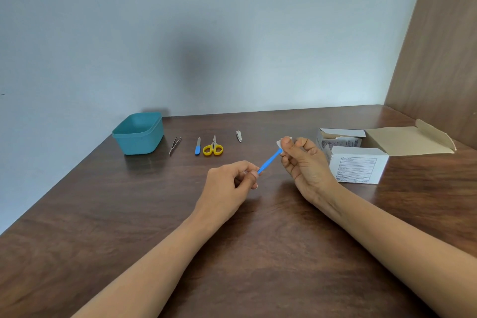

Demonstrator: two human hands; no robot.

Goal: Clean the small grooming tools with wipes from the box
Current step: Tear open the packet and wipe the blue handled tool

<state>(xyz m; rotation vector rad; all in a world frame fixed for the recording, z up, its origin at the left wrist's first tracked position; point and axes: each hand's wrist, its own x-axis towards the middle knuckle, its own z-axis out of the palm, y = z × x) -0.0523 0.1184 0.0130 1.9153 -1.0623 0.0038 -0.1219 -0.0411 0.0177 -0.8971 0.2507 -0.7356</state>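
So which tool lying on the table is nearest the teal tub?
The tweezers, just right of the tub; the file, scissors and clippers lie farther right.

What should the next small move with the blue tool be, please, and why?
Probably slide the wipe down the blue tool toward the left hand: the right hand pinches it round the far tip only, leaving the shaft bare.

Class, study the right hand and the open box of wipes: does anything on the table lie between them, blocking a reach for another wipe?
Nothing visible does. The right hand, pinching a wipe round the blue tool, is beside the open box; only tabletop shows between them. The scissors lie on the hand's other side.
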